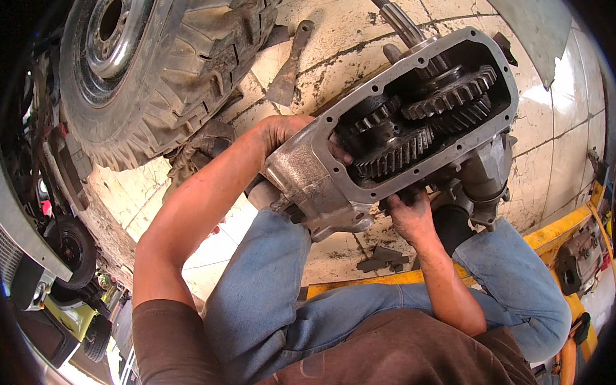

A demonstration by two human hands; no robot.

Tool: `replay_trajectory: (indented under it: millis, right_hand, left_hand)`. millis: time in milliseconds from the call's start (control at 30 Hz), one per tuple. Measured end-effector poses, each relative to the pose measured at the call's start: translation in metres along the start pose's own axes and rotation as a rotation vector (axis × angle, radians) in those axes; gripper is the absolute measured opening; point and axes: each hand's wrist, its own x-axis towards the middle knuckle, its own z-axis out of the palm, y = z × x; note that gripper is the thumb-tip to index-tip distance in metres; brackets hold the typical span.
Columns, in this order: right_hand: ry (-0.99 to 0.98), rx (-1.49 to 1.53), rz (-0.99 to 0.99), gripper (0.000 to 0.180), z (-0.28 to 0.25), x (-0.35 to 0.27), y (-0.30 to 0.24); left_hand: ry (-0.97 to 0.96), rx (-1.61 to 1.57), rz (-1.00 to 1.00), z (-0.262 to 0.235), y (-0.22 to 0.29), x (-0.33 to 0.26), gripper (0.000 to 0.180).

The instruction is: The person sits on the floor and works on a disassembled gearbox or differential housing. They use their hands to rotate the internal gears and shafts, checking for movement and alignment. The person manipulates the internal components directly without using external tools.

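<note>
An open grey metal gearbox housing [302, 166] lies tilted in front of me, over and between my knees. Inside it sit several dark toothed gears [454, 96], and a splined shaft [397, 19] sticks out at its far end. My left hand [288, 129] reaches round the left end of the housing. Its fingertips show inside, beside the nearest gear, while the rest of the fingers are hidden. At the near long side, my right hand [413, 213] is curled against the underside of the housing, with its fingertips out of sight.
A big treaded tyre [190, 73] on a wheel stands at the far left. Beside it a scraper [288, 66] lies on the cracked tile floor. Dark flat scraps [382, 259] lie near my right wrist. A yellow metal frame [558, 228] runs along the right, with another metal casing [580, 260] by it.
</note>
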Motion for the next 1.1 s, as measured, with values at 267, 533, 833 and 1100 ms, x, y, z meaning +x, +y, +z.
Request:
replay_trajectory:
  millis: [267, 533, 833, 1100]
  right_hand:
    - [-0.003, -0.102, 0.064, 0.028, -0.002, 0.001, -0.003]
    - [-0.025, -0.083, 0.040, 0.027, -0.004, 0.002, 0.003]
    - [-0.043, 0.008, -0.028, 0.037, -0.004, 0.004, 0.015]
    - [-0.026, -0.044, -0.023, 0.035, -0.006, 0.004, 0.017]
  left_hand:
    - [0.034, 0.026, -0.012, 0.003, 0.000, -0.005, 0.039]
    - [0.024, 0.044, -0.012, 0.007, 0.003, -0.002, 0.034]
    - [-0.043, 0.177, 0.032, 0.006, -0.001, 0.009, 0.042]
    - [0.029, 0.079, -0.069, 0.034, 0.024, -0.009, 0.049]
